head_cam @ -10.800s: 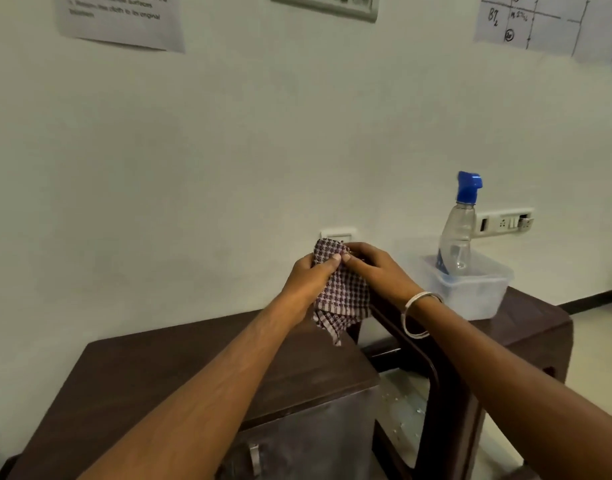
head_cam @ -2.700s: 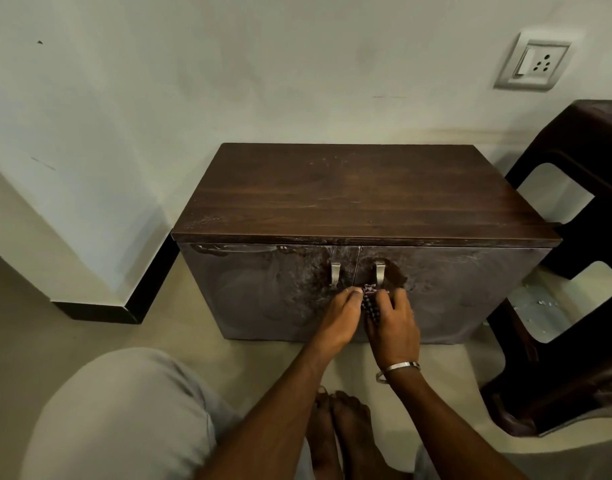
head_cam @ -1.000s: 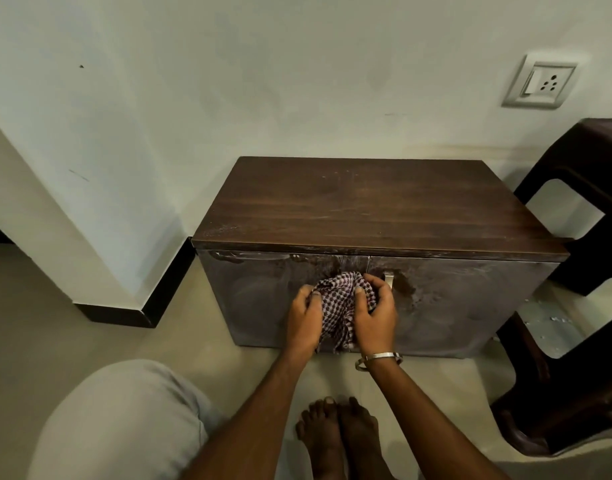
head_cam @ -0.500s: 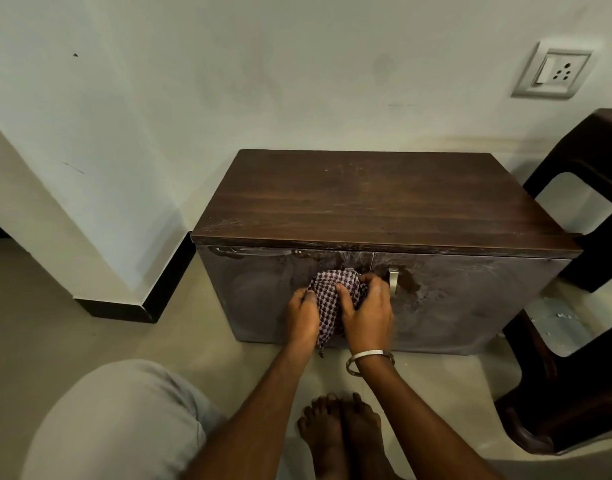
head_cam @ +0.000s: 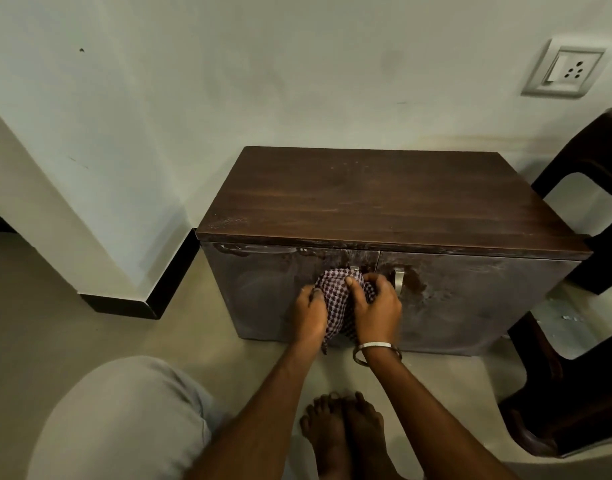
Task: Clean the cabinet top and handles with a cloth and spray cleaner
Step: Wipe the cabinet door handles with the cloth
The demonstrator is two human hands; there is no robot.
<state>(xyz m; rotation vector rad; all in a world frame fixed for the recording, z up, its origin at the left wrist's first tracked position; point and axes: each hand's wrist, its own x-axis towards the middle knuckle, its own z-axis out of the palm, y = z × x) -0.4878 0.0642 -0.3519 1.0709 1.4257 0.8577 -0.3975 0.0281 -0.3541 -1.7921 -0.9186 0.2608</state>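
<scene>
The left hand point(head_cam: 309, 315) and right hand point(head_cam: 377, 308) both grip the checked cloth point(head_cam: 335, 303), bunched over the left door handle on the cabinet point(head_cam: 384, 202) front. The right handle point(head_cam: 398, 280) stands bare just beside them.

A home room: wooden cabinet point(head_cam: 384, 199), wall socket point(head_cam: 563, 71), plastic chair point(head_cam: 588, 393).

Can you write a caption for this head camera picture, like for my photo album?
Both hands, left hand and right hand, rub a checked cloth over the left handle of a brown cabinet.
</scene>
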